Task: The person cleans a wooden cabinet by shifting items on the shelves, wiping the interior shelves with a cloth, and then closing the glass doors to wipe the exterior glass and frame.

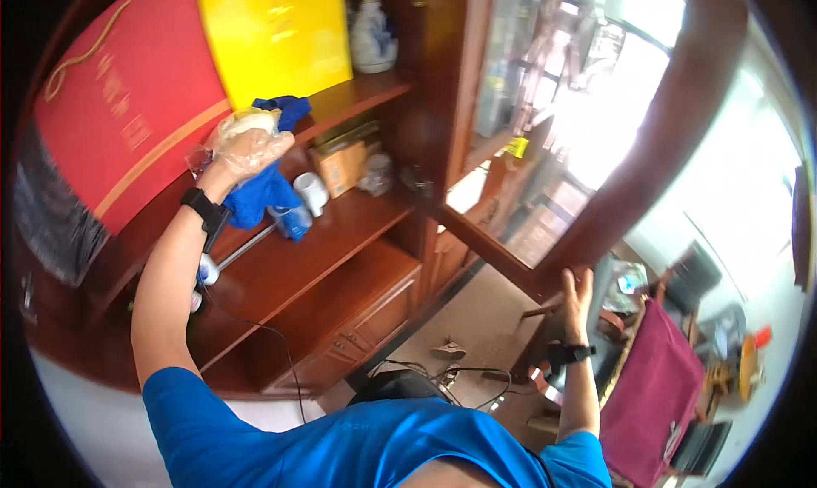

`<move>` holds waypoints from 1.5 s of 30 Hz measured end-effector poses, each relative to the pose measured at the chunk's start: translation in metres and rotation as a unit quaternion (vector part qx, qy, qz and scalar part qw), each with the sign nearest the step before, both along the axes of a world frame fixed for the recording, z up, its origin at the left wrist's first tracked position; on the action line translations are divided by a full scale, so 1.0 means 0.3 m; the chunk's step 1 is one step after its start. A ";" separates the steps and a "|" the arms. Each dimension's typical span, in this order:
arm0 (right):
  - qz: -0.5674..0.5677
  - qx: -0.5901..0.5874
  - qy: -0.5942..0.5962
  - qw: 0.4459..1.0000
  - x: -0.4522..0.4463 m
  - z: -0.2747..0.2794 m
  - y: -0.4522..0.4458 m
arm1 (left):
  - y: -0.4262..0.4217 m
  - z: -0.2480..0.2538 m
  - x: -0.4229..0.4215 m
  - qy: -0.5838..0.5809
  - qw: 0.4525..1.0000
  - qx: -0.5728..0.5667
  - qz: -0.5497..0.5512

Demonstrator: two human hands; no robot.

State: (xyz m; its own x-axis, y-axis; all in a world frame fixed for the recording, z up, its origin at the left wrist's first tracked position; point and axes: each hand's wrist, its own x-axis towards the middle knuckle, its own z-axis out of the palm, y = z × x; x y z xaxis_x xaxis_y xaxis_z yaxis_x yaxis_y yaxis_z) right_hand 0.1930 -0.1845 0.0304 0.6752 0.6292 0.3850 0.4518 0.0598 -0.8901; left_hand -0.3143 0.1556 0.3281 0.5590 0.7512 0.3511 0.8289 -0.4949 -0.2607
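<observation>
My left grip (248, 153), in clear plastic, is mostly closed on blue cloth (255, 197), which spills above and below; my right grip (576, 305), fingers parted, is at the cabinet door (614, 194).

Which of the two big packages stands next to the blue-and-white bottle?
The yellow package: it stands beside the blue-and-white bottle, while the red package is on its other side, away from the bottle.
</observation>
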 end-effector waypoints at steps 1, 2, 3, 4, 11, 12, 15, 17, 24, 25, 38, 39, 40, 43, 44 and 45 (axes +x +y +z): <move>-0.061 0.028 0.007 0.998 -0.015 -0.045 0.006 | -0.019 -0.003 -0.051 0.026 0.999 0.004 0.023; -0.084 0.028 0.011 0.996 -0.028 -0.077 -0.009 | -0.050 -0.017 -0.118 0.026 0.999 0.006 0.040; -0.068 0.042 0.071 0.994 -0.111 -0.026 -0.036 | -0.083 -0.038 -0.189 0.017 0.999 0.018 0.034; -0.098 0.009 0.082 0.992 -0.123 -0.065 -0.065 | -0.126 -0.059 -0.243 0.009 0.999 0.032 0.025; 0.190 -0.193 -0.041 0.962 -0.223 -0.275 0.019 | -0.329 -0.110 -0.442 -0.089 0.986 0.136 -0.024; 0.255 -0.178 -0.057 0.949 -0.329 -0.068 0.133 | -0.339 -0.101 -0.443 -0.098 0.987 0.121 -0.029; 0.351 -0.037 -0.161 0.922 -0.484 0.293 0.480 | -0.348 -0.071 -0.435 -0.093 0.984 0.144 -0.041; 0.374 0.126 -0.212 0.894 -0.591 0.558 0.682 | -0.346 -0.066 -0.446 -0.133 0.987 0.086 -0.015; 0.217 0.258 -0.255 0.906 -0.666 1.102 1.453 | -0.362 -0.081 -0.447 -0.154 0.977 0.149 -0.015; 0.168 0.249 -0.247 0.921 -0.665 1.136 1.541 | -0.353 -0.087 -0.453 -0.163 0.975 0.148 -0.022; 0.133 0.210 -0.207 0.946 -0.619 1.259 1.805 | -0.343 -0.080 -0.437 -0.154 0.982 0.104 0.031; 0.133 0.198 -0.207 0.949 -0.630 1.237 1.783 | -0.334 -0.087 -0.441 -0.161 0.981 0.106 0.026; 0.155 0.251 -0.169 0.940 -0.646 1.216 1.760 | -0.339 -0.083 -0.430 -0.169 0.979 0.108 0.021; 0.184 0.340 -0.133 0.913 -0.665 1.176 1.684 | -0.341 -0.094 -0.430 -0.170 0.979 0.110 0.012; 0.197 0.386 -0.131 0.891 -0.663 1.173 1.656 | -0.347 -0.085 -0.428 -0.166 0.980 0.107 0.019; 0.202 0.384 -0.144 0.890 -0.656 1.173 1.600 | -0.348 -0.085 -0.430 -0.165 0.981 0.101 0.017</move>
